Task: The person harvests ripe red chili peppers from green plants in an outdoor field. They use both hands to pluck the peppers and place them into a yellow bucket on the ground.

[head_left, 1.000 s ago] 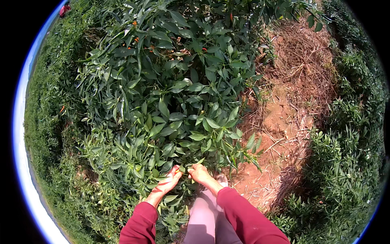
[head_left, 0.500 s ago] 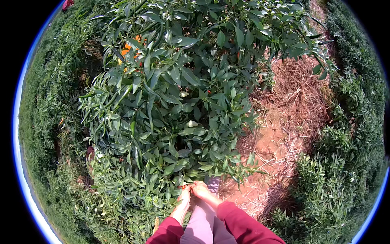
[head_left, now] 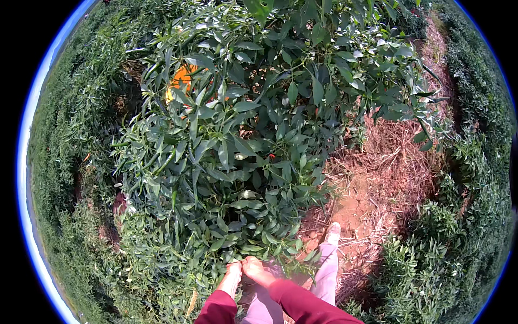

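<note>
Both my hands are close together at the near edge of a leafy chili pepper plant (head_left: pixel 216 162). My left hand (head_left: pixel 233 268) has its fingers curled in at the leaves. My right hand (head_left: pixel 254 269) is bent in beside it, fingers closed and nearly meeting the left. Whatever sits between the fingers is too small and too covered by leaves to name. Long green chili peppers (head_left: pixel 174 198) hang among the leaves to the left. A small spot of red chili (head_left: pixel 271 156) shows deeper in the plant.
Something orange and yellow (head_left: pixel 182 78) shows through the far leaves. A reddish dirt path (head_left: pixel 356 200) strewn with dry straw runs along the right, where my shoe (head_left: pixel 333 233) stands. More plant rows (head_left: pixel 450 254) flank both sides.
My hands have shifted slightly left and lower in the picture, staying together. A leg and shoe now show on the path. The red bit at my left fingers no longer shows.
</note>
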`<state>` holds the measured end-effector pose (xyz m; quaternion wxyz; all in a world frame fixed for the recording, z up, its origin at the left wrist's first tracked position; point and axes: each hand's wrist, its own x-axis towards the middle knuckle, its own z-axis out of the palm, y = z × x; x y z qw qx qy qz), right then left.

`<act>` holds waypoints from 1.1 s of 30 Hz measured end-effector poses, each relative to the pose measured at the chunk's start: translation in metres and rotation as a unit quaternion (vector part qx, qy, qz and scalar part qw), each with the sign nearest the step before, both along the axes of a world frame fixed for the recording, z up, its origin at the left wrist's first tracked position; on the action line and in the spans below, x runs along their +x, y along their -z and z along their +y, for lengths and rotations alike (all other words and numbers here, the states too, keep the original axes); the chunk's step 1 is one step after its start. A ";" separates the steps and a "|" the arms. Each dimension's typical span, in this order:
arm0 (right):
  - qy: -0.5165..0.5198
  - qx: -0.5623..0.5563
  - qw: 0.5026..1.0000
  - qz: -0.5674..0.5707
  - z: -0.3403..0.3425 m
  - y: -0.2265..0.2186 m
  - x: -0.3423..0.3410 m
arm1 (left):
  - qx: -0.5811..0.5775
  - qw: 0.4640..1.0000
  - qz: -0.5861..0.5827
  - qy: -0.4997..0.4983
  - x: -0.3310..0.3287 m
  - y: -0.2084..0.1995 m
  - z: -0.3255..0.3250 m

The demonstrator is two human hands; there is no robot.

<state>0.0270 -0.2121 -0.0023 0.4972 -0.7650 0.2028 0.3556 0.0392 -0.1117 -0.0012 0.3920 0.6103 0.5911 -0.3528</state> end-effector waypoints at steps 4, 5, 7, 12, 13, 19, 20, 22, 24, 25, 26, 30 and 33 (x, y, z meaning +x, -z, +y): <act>-0.159 0.068 0.980 -0.095 -0.047 -0.009 0.016 | 0.012 0.999 0.026 0.033 0.007 0.004 -0.012; -0.170 0.075 0.976 -0.110 -0.057 -0.005 0.007 | 0.025 0.998 0.024 0.049 0.006 0.001 -0.010; -0.184 0.095 0.970 -0.127 -0.100 -0.033 0.009 | 0.073 0.993 -0.034 0.091 0.002 -0.011 -0.009; -0.047 0.168 0.985 0.019 -0.258 -0.064 -0.019 | 0.041 0.986 -0.081 0.140 -0.005 -0.056 -0.051; -0.008 0.157 0.987 0.041 -0.295 -0.082 -0.021 | 0.026 0.986 -0.103 0.131 -0.002 -0.077 -0.072; 0.220 -0.008 0.974 0.042 -0.506 -0.083 -0.114 | -0.257 0.949 -0.165 0.081 0.050 -0.185 -0.240; 0.236 -0.070 0.969 0.004 -0.544 -0.045 -0.162 | -0.313 0.933 -0.166 0.067 0.058 -0.195 -0.275; 0.341 -0.062 0.937 0.040 -0.572 -0.046 -0.192 | -0.361 0.911 -0.175 0.098 0.071 -0.218 -0.306; 0.407 -0.061 0.906 0.097 -0.587 -0.080 -0.197 | -0.423 0.885 -0.163 0.106 0.087 -0.242 -0.333; 0.436 -0.050 0.892 0.103 -0.594 -0.099 -0.200 | -0.436 0.877 -0.155 0.127 0.100 -0.257 -0.356; 0.466 -0.047 0.877 0.112 -0.604 -0.115 -0.209 | -0.454 0.867 -0.144 0.144 0.111 -0.270 -0.380; 0.516 0.000 0.842 0.160 -0.624 -0.166 -0.214 | -0.507 0.830 -0.122 0.200 0.163 -0.315 -0.443; 0.540 0.012 0.821 0.187 -0.644 -0.181 -0.196 | -0.530 0.819 -0.168 0.145 0.208 -0.343 -0.482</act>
